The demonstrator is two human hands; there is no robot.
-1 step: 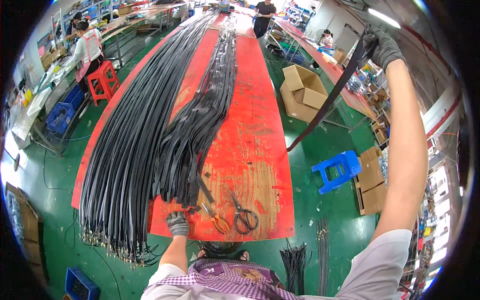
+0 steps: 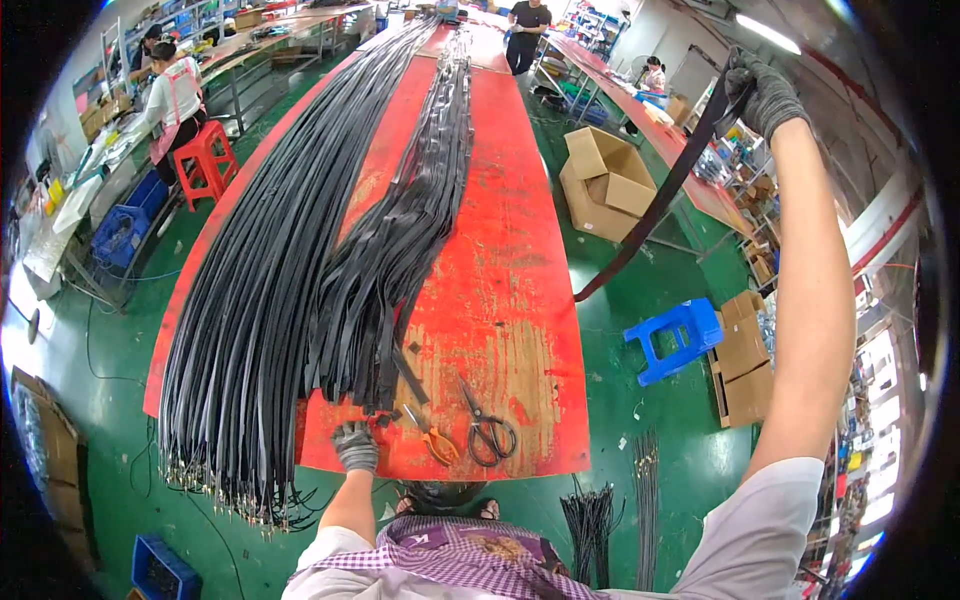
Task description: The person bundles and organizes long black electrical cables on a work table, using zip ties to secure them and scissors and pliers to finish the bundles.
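Observation:
My right hand [image 2: 768, 98], in a dark grey knit glove, is raised high at the upper right. Its fingers are wrapped round a long flat black strap [image 2: 668, 190], which slants down from it to the right edge of the red table. Near the table's front edge my gloved left hand [image 2: 355, 447] lies on the red top with its fingers stretched forward and nothing visible in them. Just beyond it are the ends of a pile of loose flat black straps [image 2: 365, 330]. Orange-handled pliers [image 2: 437, 440] and black scissors [image 2: 487, 430] lie to its right.
A bundle of black cables [image 2: 250, 330] with metal-tipped ends runs along the red table [image 2: 510, 220] and overhangs its front. A blue stool [image 2: 675, 340] and an open carton [image 2: 605, 185] stand to the right. Further cables [image 2: 592, 530] are beside me. Other people are farther off.

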